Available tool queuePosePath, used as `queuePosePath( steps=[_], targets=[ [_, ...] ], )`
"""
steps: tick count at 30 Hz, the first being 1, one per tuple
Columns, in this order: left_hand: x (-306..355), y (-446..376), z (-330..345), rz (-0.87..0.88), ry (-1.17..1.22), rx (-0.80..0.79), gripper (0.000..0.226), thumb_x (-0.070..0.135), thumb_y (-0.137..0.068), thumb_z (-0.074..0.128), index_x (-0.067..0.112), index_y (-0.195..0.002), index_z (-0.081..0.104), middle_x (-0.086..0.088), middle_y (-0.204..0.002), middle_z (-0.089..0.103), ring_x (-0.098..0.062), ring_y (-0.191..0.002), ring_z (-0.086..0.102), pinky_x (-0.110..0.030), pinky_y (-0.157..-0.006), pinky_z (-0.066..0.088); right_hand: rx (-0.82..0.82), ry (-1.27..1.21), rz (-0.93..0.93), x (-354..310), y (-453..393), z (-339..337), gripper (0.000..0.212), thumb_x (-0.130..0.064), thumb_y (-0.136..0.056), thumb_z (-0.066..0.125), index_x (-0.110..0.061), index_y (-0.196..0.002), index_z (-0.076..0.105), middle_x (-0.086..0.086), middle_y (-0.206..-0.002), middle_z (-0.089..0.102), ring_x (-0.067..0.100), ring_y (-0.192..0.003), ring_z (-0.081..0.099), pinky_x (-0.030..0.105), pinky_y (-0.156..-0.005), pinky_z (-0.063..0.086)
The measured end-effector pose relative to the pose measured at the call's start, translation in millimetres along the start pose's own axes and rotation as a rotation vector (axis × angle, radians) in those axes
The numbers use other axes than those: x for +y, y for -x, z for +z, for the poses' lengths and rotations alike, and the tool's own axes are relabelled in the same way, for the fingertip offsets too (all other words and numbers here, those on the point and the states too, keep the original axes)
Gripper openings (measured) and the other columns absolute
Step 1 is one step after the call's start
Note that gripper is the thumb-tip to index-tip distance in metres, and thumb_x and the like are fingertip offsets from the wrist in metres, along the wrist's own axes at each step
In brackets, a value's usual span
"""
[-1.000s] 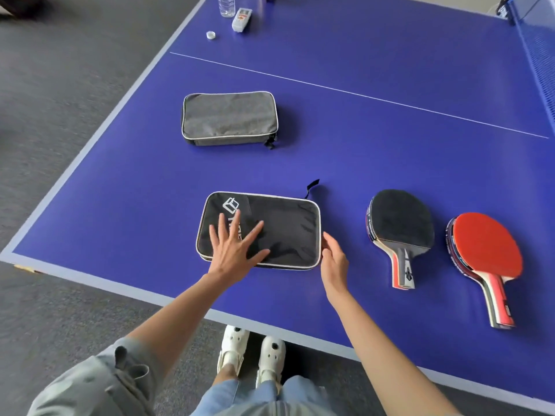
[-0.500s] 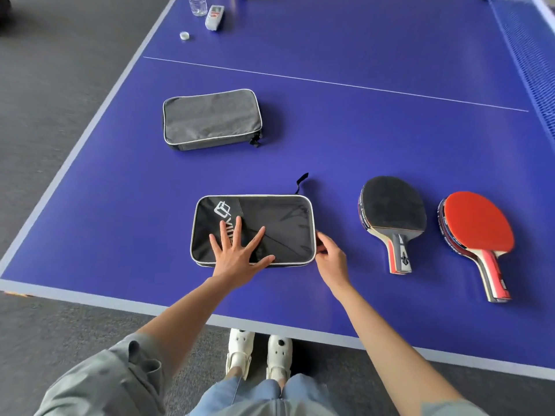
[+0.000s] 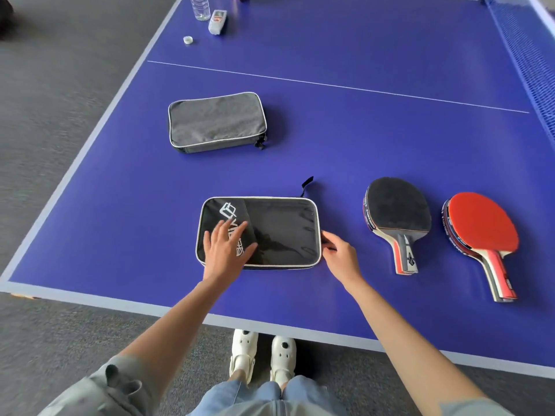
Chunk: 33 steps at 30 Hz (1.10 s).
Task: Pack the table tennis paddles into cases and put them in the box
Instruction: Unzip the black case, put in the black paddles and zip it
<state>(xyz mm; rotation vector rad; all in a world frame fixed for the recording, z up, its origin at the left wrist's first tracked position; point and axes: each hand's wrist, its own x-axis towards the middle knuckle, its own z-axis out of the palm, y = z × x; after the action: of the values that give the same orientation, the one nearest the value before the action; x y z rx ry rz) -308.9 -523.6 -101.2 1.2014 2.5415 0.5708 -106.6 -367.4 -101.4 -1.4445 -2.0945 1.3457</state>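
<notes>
Paddles lie to the right of the black case (image 3: 270, 232) on the table (image 3: 360, 139): a black paddle (image 3: 396, 211) nearer the case, a red paddle (image 3: 483, 226) beyond it, both flat with handles toward us. Under each top blade we see striped edges, so each may be a stack; we cannot count them.

Black case lies flat near the table's front edge, zipped as far as we can see; a black loop (image 3: 307, 185) sticks out at its far right corner. Left hand (image 3: 226, 249) rests flat on the case's left part, fingers spread, covering part of the white print. Right hand (image 3: 341, 255) is at the case's right edge, fingers curled and pinched at the rim; what they grip is hidden, presumably the zip pull, but we cannot tell.

Grey case (image 3: 216, 121) lies behind the black case, well apart, closed, its zip pull hanging at the right corner.

Far behind the grey case, by the table's left edge: a bottle (image 3: 200, 9) cut off by the frame, a small white device (image 3: 217, 21) with an unreadable label, and a cap (image 3: 188, 40). We see no box.
</notes>
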Motion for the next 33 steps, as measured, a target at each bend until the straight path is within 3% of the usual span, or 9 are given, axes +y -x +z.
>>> queuePosePath(
  steps=[4, 10, 15, 18, 22, 25, 28, 31, 33],
  targets=[
    [-29.8, 5.9, -13.0, -0.015, -0.039, -0.085, 0.092, 0.069, -0.068, 0.063, 0.031, -0.145, 0.030, -0.012, -0.154, 0.023, -0.035, -0.144, 0.007, -0.051, -0.116, 0.007, -0.013, -0.003, -0.034, -4.9, 0.3, 3.3, 0.040, 0.012, -0.080, 0.052, -0.005, -0.114, 0.064, 0.008, -0.101, 0.070, 0.017, -0.089, 0.064, 0.029, -0.086, 0.053],
    [-37.1, 4.1, -5.8, 0.047, -0.195, -0.241, 0.108, 0.072, -0.061, 0.066, 0.038, -0.148, 0.011, -0.013, -0.157, -0.005, -0.042, -0.141, -0.014, -0.057, -0.114, -0.003, -0.103, 0.104, -0.002, -3.1, 1.5, 14.2, 0.040, 0.011, -0.079, 0.048, -0.007, -0.110, 0.065, 0.009, -0.103, 0.068, 0.017, -0.083, 0.060, 0.004, -0.067, 0.043],
    [-42.8, 5.6, -1.7, 0.085, -0.202, -0.219, 0.108, 0.085, -0.057, 0.051, 0.039, -0.147, 0.014, -0.014, -0.158, -0.001, -0.043, -0.142, -0.009, -0.058, -0.114, 0.000, -0.070, 0.056, 0.033, -4.6, 3.2, 17.2, 0.035, 0.007, -0.081, 0.050, -0.006, -0.110, 0.064, 0.010, -0.108, 0.063, 0.016, -0.088, 0.059, 0.016, -0.074, 0.046],
    [-42.4, 8.8, -11.5, 0.071, -0.045, -0.131, 0.112, 0.092, -0.051, 0.039, 0.033, -0.146, 0.029, -0.011, -0.157, 0.013, -0.035, -0.145, 0.001, -0.051, -0.116, 0.004, 0.041, -0.046, 0.080, -5.3, 6.9, 21.3, 0.034, -0.001, -0.089, 0.048, -0.012, -0.117, 0.062, 0.006, -0.119, 0.059, 0.015, -0.097, 0.057, 0.029, -0.090, 0.048],
    [-58.1, 14.9, -29.6, -0.198, 0.248, 0.102, 0.070, 0.052, -0.081, 0.063, 0.022, -0.140, 0.041, -0.008, -0.149, 0.031, -0.026, -0.139, 0.024, -0.043, -0.112, 0.027, 0.016, -0.141, 0.117, -14.6, 9.3, 30.6, 0.042, -0.024, -0.090, 0.059, -0.019, -0.131, 0.051, 0.000, -0.118, 0.057, 0.013, -0.100, 0.057, 0.030, -0.090, 0.049],
    [-67.9, 17.8, -37.5, -0.479, 0.545, 0.069, 0.052, 0.023, -0.092, 0.058, 0.012, -0.140, 0.041, -0.008, -0.139, 0.046, -0.018, -0.112, 0.047, -0.029, -0.097, 0.036, 0.027, -0.019, 0.065, -19.2, 3.9, 40.9, 0.053, -0.016, -0.085, 0.066, -0.012, -0.134, 0.047, 0.006, -0.117, 0.052, 0.018, -0.093, 0.056, 0.036, -0.089, 0.050],
    [-59.9, 20.9, -44.5, -0.542, 0.820, 0.055, 0.037, 0.010, -0.093, 0.050, 0.017, -0.129, 0.055, 0.004, -0.116, 0.063, -0.009, -0.099, 0.056, -0.027, -0.090, 0.043, 0.113, -0.008, 0.086, -22.8, -9.8, 39.8, 0.049, -0.011, -0.085, 0.065, -0.008, -0.131, 0.050, 0.011, -0.119, 0.057, 0.021, -0.095, 0.056, 0.039, -0.091, 0.049],
    [-56.5, 24.0, -38.3, -0.543, 0.925, -0.003, 0.047, 0.001, -0.087, 0.046, 0.038, -0.103, 0.069, 0.016, -0.099, 0.071, -0.002, -0.097, 0.062, -0.027, -0.094, 0.046, 0.198, -0.020, 0.146, -23.2, -25.3, 28.1, 0.041, -0.013, -0.085, 0.064, -0.009, -0.126, 0.056, 0.012, -0.116, 0.062, 0.025, -0.101, 0.058, 0.038, -0.092, 0.048],
    [-54.0, 26.2, -35.0, -0.573, 0.984, -0.027, 0.053, -0.006, -0.083, 0.044, 0.036, -0.101, 0.071, 0.012, -0.101, 0.072, -0.001, -0.097, 0.064, -0.027, -0.094, 0.045, 0.210, -0.011, 0.168, -23.2, -33.1, 21.1, 0.037, -0.013, -0.084, 0.064, -0.009, -0.121, 0.060, 0.012, -0.111, 0.066, 0.026, -0.098, 0.060, 0.038, -0.088, 0.050]
  ],
)
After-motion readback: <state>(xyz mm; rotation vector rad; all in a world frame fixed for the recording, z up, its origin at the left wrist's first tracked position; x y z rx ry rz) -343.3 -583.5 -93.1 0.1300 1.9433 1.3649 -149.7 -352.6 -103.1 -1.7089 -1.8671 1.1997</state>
